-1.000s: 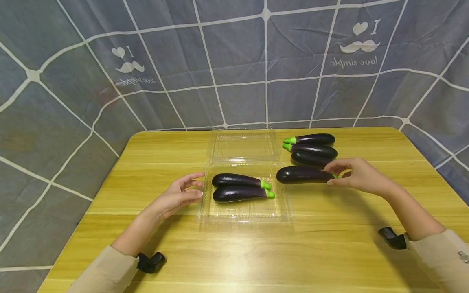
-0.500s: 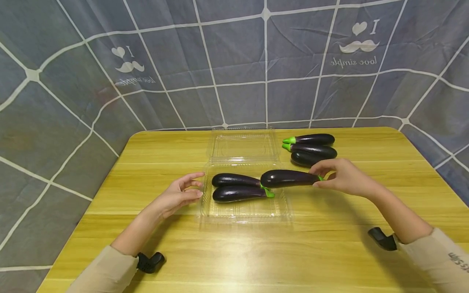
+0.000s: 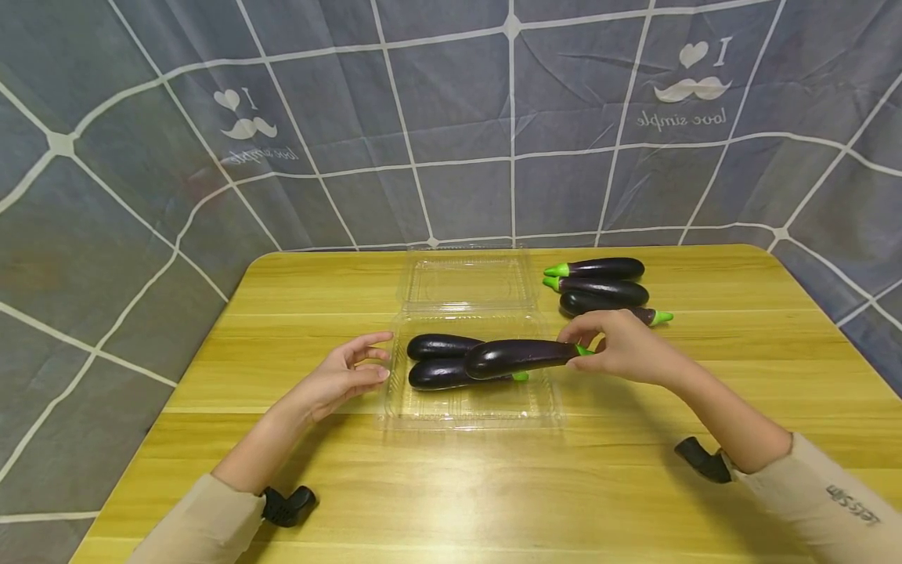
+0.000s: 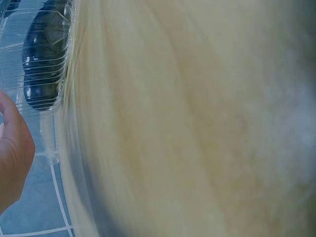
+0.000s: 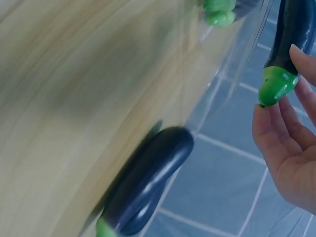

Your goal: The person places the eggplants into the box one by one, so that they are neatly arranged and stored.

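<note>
My right hand pinches an eggplant near its green stem end, thumb on one side and fingers on the other. In the right wrist view that green cap shows between the fingers. The held eggplant overlaps the stem ends of two eggplants lying side by side in a clear plastic clamshell box. At the box's left edge is my left hand, its fingers loosely bent, holding nothing. The left wrist view shows part of that hand beside the box wall, with an eggplant behind the plastic.
The box's clear lid lies folded back behind it. Several eggplants lie in a row at the back right of the wooden table. A grey cloth with white lines hangs behind the table.
My right hand has carried the eggplant leftward, from beside the box to over it. The green stem of a back-right eggplant has come into view. My left hand has stayed in place.
</note>
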A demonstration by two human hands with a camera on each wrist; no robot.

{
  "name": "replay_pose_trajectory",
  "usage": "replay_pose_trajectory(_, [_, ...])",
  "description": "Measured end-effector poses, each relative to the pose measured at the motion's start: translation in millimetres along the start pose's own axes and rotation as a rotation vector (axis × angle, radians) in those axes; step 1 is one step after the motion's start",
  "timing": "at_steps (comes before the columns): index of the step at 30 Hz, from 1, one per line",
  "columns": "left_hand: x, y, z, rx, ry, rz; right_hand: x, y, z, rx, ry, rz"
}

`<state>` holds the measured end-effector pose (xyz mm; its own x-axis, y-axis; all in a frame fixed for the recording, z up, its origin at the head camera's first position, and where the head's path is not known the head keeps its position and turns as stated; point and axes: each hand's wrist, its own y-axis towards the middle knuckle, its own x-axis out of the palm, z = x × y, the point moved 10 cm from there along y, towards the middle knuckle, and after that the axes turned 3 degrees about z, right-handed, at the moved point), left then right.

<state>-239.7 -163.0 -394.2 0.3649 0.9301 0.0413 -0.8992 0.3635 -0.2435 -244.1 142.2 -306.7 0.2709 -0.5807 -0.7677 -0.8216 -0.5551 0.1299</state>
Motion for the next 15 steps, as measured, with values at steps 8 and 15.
replay_pose_trajectory(8, [-0.6,0.9,0.4,-0.008,-0.001,0.012,15.6,12.3,-15.8,-0.017,-0.012,-0.008])
replay_pose_trajectory(15, [-0.2,1.7,0.5,-0.009,-0.004,0.009,26.7,21.4,-29.0,-0.053,-0.043,-0.008])
